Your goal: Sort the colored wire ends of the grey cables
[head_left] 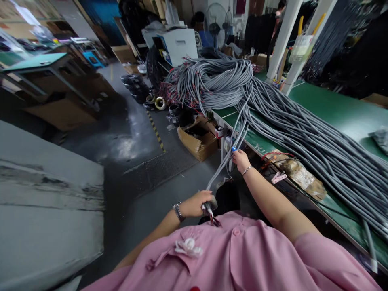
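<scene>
1. Grips a bundle of grey cables (218, 171) near the ends with the left hand (201, 203), at waist height before a pink shirt (242, 254); closes the fingers round it, with pale and dark red wire ends (214, 220) poking out below.
2. Reaches farther up the same bundle with the right hand (241, 160), a small blue piece (233, 149) at the fingertips; folds the fingers against the cables, nearly closed; cannot tell whether pinching or only touching.
3. Runs, as a bundle, from the left hand up past the right fingertips, over the edge of a green table (321, 101), to a big coiled heap of grey cables (216, 83).
4. Stretches, as long grey cables (309, 129), from the heap along the tabletop to the right.
5. Lies, as a taped board (303, 178), at the near table edge, beside a pink clip (279, 177); stands, as an open cardboard box (198, 141), on the floor beyond the hands.
</scene>
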A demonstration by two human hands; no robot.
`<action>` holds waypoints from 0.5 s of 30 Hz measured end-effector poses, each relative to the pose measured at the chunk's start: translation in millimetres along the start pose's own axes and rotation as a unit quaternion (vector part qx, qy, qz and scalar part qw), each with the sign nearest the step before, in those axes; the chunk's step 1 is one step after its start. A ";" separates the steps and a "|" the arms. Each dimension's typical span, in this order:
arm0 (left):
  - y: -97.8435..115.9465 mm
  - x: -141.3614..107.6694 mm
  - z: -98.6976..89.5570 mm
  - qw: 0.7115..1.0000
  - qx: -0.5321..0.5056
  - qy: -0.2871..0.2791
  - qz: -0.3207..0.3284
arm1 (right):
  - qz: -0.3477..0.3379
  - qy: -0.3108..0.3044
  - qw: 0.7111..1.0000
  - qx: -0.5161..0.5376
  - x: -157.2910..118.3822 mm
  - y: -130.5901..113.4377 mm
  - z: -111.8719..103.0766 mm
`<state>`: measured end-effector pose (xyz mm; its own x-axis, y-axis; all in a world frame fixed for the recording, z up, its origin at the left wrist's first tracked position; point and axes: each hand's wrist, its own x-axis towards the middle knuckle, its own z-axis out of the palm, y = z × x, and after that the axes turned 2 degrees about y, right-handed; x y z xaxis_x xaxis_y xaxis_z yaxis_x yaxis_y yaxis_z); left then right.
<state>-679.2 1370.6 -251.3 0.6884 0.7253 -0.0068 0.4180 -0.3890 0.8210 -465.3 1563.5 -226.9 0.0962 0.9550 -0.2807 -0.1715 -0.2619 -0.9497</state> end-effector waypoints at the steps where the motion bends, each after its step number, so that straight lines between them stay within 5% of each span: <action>1: -10.9 -4.3 0.7 0.997 0.071 -0.007 -0.020 | 0.002 0.008 1.000 -0.001 4.4 3.0 4.4; 3: -30.9 -13.6 -0.1 0.985 0.156 -0.035 -0.069 | 0.002 0.025 1.000 -0.002 10.6 9.8 10.5; 6: -49.7 -25.8 -12.3 0.981 0.151 -0.086 -0.089 | -0.003 0.033 0.999 0.006 15.6 18.3 13.5; 11: -56.4 -41.7 -63.6 0.986 -0.054 -0.152 0.034 | 0.012 -0.005 0.999 0.043 17.2 23.7 10.8; 13: -63.1 -50.2 -85.3 0.990 -0.077 -0.114 0.021 | 0.018 -0.021 0.998 0.054 15.4 26.5 9.6; 15: -75.3 -58.1 -102.9 0.996 -0.021 -0.034 -0.080 | 0.019 -0.030 0.998 0.060 12.4 31.2 8.7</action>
<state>-811.6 1416.1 -254.0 0.6549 0.7348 -0.1768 0.5008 -0.2467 0.8297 -477.9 1568.4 -258.9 0.0301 0.9523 -0.3036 -0.2906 -0.2823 -0.9143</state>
